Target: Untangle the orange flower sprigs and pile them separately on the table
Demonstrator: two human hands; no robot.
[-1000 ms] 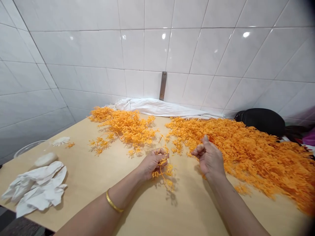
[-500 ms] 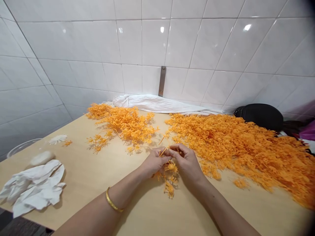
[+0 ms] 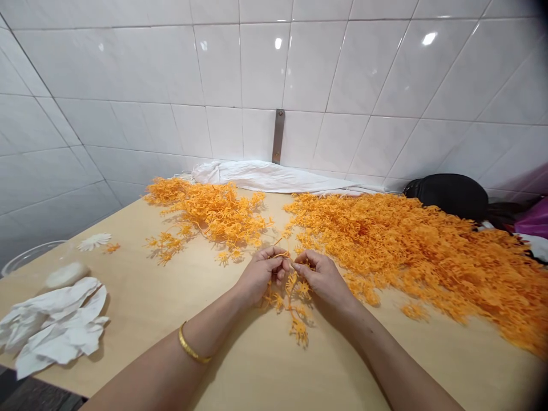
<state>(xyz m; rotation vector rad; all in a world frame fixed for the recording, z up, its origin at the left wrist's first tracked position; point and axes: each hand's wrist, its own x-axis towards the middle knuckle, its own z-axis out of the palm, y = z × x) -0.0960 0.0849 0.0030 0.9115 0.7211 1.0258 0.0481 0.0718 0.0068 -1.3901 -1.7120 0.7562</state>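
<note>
Near the middle of the table, my left hand [image 3: 266,272] pinches the stem of an orange artificial flower sprig [image 3: 295,311]. Its small spidery blossoms hang down between my two hands toward the table. My right hand [image 3: 324,278] is closed too, thumb and forefinger pinching at the same sprig just right of the left fingertips; exactly which bit it grips is too small to make out. Beyond the left hand lies a loose pile of orange sprigs [image 3: 214,211]. A much larger heap of orange blossoms [image 3: 398,245] spreads out to the right.
White crumpled cloth [image 3: 60,328], a pale rounded object [image 3: 67,275] and a white flower-shaped piece [image 3: 95,242] lie at left. White fabric [image 3: 269,176] runs along the tiled wall. A black case [image 3: 449,195] stands behind the big heap.
My hands have drawn slightly apart at the fingertips, and the sprig now hangs more freely between them. The whole view has shifted slightly.
</note>
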